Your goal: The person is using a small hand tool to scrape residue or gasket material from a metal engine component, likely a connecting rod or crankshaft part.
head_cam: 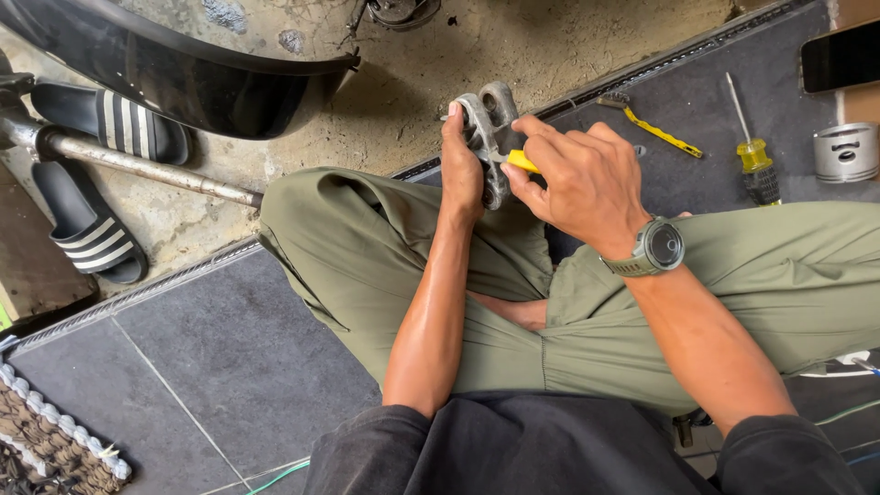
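I sit cross-legged in olive trousers on a dark tiled floor. My left hand (pixel 461 165) grips a grey cast-metal part (pixel 491 117) with round holes, held upright above my knee. My right hand (pixel 579 179), with a watch on its wrist, is closed on a yellow-handled tool (pixel 522 161) whose tip is pressed against the part. The tool's working end is hidden behind the part and my fingers.
A yellow-handled screwdriver (pixel 753 156), a thin yellow tool (pixel 660 131), a metal piston (pixel 845 151) and a phone (pixel 841 55) lie at the right. Black striped sandals (pixel 87 234), a metal rod (pixel 147 165) and a black fender (pixel 183 64) are at the left. A woven mat (pixel 46 431) is at bottom left.
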